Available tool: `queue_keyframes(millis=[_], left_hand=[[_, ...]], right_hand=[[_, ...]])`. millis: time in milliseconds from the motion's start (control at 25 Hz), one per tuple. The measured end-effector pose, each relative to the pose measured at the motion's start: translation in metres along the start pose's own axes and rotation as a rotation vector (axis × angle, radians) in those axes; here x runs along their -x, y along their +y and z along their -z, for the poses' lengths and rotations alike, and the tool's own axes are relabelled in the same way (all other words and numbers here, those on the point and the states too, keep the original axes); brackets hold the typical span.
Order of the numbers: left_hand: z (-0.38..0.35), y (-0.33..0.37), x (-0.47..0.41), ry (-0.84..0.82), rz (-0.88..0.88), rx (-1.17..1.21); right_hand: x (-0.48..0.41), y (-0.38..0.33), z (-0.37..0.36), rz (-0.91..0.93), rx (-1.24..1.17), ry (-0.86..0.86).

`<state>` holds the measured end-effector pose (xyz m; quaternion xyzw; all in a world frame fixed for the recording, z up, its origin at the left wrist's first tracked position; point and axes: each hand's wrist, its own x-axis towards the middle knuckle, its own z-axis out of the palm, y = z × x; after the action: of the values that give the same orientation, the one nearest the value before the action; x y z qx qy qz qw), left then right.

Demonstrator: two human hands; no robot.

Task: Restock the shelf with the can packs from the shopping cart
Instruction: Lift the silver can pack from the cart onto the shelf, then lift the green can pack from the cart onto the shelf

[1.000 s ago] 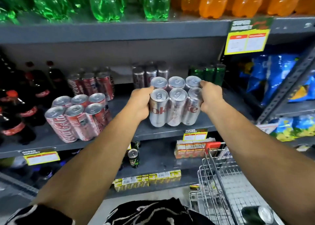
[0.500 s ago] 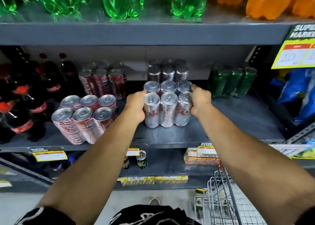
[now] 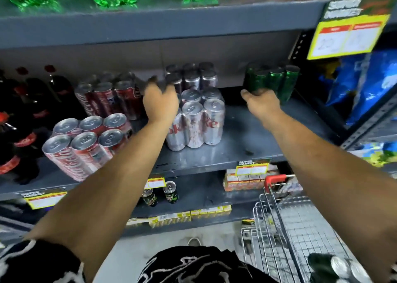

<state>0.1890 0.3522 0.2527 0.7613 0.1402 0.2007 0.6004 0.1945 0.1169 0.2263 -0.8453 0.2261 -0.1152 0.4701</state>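
Far left of the middle shelf (image 3: 247,151): dark cola bottles (image 3: 19,119) with red caps and labels are seen standing upright. Just right of them, a red can pack (image 3: 86,145) of 6 is seen at the shelf front, tilted toward the camera; a 2nd red pack (image 3: 109,98) stands behind it.

The left hand (image 3: 160,102) is held above the shelf, fingers spread and loose, nothing gripped. It overlaps the left edge of the silver can pack (image 3: 195,124) in the view; contact cannot be confirmed. The silver can pack, 6 cans in clear wrap, is set upright on the shelf, centre, in front of another silver pack (image 3: 191,76) at the rear.

The right hand (image 3: 261,102) is held apart from the silver can pack, to its right, palm down, fingers partly curled and open, nothing pinched. It is seen just in front of a green can pack (image 3: 277,81) at the back; touching cannot be told because of blur.

A yellow price tag (image 3: 348,33) is hung from the upper shelf edge, with blue snack bags (image 3: 363,85) on the next rack. At lower right, the shopping cart (image 3: 300,224) is noted, with a dark green can pack (image 3: 335,267) lying in its basket.
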Motion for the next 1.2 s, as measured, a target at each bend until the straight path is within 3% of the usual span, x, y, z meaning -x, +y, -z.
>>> queue_keyframes(millis=[160, 320, 480, 640, 880, 1200], left_hand=[[-0.042, 0.014, 0.056, -0.248, -0.547, -0.341], [-0.094, 0.002, 0.137, -0.561, -0.76, -0.412], [-0.15, -0.021, 0.233, -0.886, -0.738, -0.416], [-0.214, -0.051, 0.32, -1.16, -0.656, -0.464], [-0.282, -0.127, 0.418, -1.574, -0.198, -0.693], [-0.334, -0.204, 0.443, -1.891, -0.052, -0.956]], right_hand=[[0.032, 0.064, 0.096, 0.005, 0.118, 0.201], [0.099, 0.174, 0.181, -0.173, 0.23, 0.301], [0.179, 0.275, 0.244, -0.514, 0.268, 0.345], [0.239, 0.361, 0.267, -0.822, -0.008, 0.312], [0.285, 0.432, 0.239, -1.068, -0.251, 0.385], [0.285, 0.473, 0.157, -1.411, -0.66, 0.644]])
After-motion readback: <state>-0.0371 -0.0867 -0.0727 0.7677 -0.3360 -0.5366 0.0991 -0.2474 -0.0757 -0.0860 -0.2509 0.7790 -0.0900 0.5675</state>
